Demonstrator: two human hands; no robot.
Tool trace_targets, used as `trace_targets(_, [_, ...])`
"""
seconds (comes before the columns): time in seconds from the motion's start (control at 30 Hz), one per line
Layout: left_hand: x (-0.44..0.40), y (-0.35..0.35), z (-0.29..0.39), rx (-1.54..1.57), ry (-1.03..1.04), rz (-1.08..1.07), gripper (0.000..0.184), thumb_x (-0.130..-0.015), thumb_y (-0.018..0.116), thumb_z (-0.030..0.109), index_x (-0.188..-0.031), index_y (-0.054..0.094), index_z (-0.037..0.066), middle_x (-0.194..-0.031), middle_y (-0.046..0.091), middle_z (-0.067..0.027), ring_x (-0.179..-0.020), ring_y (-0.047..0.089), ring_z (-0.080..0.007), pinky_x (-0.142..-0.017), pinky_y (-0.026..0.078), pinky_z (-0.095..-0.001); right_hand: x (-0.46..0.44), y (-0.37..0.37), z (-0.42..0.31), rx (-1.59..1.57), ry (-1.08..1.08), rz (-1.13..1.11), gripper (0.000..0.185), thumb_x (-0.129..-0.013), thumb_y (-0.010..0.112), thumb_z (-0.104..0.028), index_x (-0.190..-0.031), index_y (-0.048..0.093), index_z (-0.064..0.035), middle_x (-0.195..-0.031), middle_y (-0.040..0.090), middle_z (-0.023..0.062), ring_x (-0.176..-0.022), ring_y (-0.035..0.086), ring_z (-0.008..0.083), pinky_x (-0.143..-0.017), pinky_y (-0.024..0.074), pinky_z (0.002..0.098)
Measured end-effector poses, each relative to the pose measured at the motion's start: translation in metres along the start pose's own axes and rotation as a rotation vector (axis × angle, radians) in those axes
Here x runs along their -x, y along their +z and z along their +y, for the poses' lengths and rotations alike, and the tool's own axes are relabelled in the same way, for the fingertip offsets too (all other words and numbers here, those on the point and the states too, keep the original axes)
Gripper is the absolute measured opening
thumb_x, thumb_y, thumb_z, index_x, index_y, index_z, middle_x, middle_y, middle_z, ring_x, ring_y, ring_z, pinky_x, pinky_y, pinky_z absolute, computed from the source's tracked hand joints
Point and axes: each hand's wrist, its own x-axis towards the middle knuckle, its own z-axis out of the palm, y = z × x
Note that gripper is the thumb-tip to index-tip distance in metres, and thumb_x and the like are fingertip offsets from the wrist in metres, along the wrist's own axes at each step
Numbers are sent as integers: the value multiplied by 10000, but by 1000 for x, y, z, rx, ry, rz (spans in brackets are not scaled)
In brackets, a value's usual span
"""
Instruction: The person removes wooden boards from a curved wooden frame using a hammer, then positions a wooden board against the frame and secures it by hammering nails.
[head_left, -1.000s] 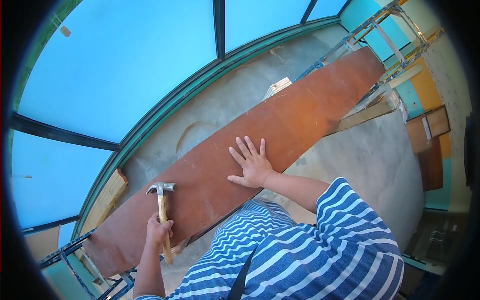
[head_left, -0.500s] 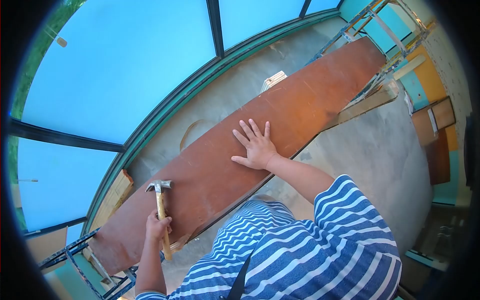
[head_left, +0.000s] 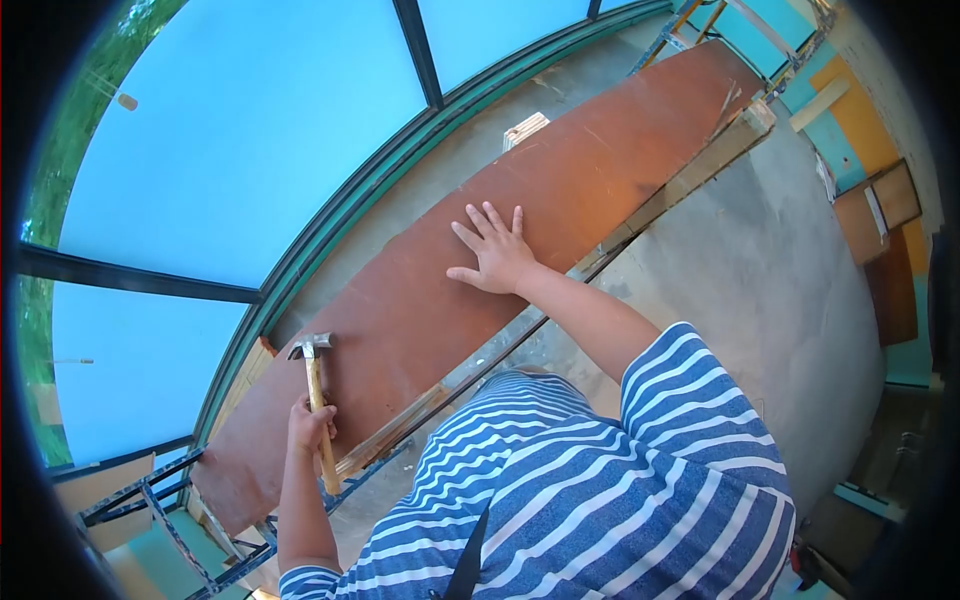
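Observation:
A long reddish-brown sheet lies across a support, running from lower left to upper right. My left hand is wrapped round the wooden handle of a claw hammer, whose metal head is over the sheet. Flat on the sheet's middle, fingers spread, rests my right hand. Along the sheet's near side a wooden strip and a dark rail show beneath it.
Metal trestles stand under both ends, one at lower left and one at upper right. Beyond the sheet are large windows with dark frames. Boards lean at the right wall, and a wooden block sits behind the sheet.
The sheet has shifted away from me, toward the windows, uncovering more of the wooden strip and rail on the near side. Both hands have moved the same way, the hammer still held.

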Motion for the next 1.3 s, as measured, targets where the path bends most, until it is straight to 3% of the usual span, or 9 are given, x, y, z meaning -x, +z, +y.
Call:
trace_targets(0.27, [-1,-1,-1,79,-1,-14,312,-771,678,5,-1045,530,-25,-642,546,-67,-447,558,-186,-403,469,-322,-5,-12,6,-34,61,-18,919,-893,393,-772,-1584,242,-186,-1656,111,149,-1532,36,354,-1149,-22,708])
trace_targets(0.37, [0,0,-1,62,-9,-17,304,-766,678,2,-1033,534,-24,-642,548,-69,-443,557,-189,-399,466,-322,-32,-20,24,-39,206,107,943,-890,377,-782,-1589,222,-168,-1661,89,149,-1533,22,355,-1144,-22,716])
trace_targets(0.47, [-2,-4,-4,62,-7,-25,301,-760,682,2,-1024,540,-23,-641,551,-70,-437,554,-192,-394,461,-324,-52,-32,42,-9,307,87,926,-906,394,-750,-1592,213,-153,-1666,79,137,-1536,9,343,-1145,-15,716])
trace_targets(0.8, [2,-4,7,47,17,-37,302,-781,728,76,-1024,566,-2,-617,558,-68,-429,550,-184,-390,444,-335,-56,-17,44,79,347,131,969,-860,398,-803,-1581,262,-171,-1662,134,126,-1533,95,331,-1168,30,682])
trace_targets(0.9, [8,1,9,-36,44,25,337,-797,749,114,-1075,604,-10,-626,565,-65,-444,545,-172,-405,443,-329,-58,-1,52,57,295,222,916,-858,460,-770,-1531,382,-152,-1635,225,138,-1521,156,323,-1178,59,663])
trace_targets(1.03, [44,22,14,4,83,239,417,-803,767,167,-1135,611,-32,-630,578,-60,-512,567,-157,-483,466,-303,-56,9,72,-56,81,502,724,-846,609,-647,-1332,602,-111,-1456,507,122,-1380,407,326,-1097,283,598])
trace_targets(1.1, [64,12,-7,-151,195,294,444,-790,780,183,-1145,613,-25,-678,610,-68,-554,590,-148,-517,483,-309,-46,12,64,-43,11,626,647,-845,661,-577,-1284,632,-103,-1392,557,125,-1317,462,325,-1026,350,565])
trace_targets(1.17, [109,10,-24,86,225,313,472,-779,794,176,-1163,604,-20,-678,609,-31,-566,578,-113,-540,477,-280,-27,8,41,-91,-84,629,618,-863,674,-517,-1284,619,-68,-1382,553,178,-1300,482,344,-1032,367,544])
trace_targets(1.3, [210,8,-86,159,140,435,455,-751,801,211,-1106,620,-9,-690,633,-43,-588,611,-132,-559,495,-309,21,17,-36,-366,-269,533,538,-886,723,-350,-1275,601,0,-1332,585,199,-1275,510,373,-1088,377,466])
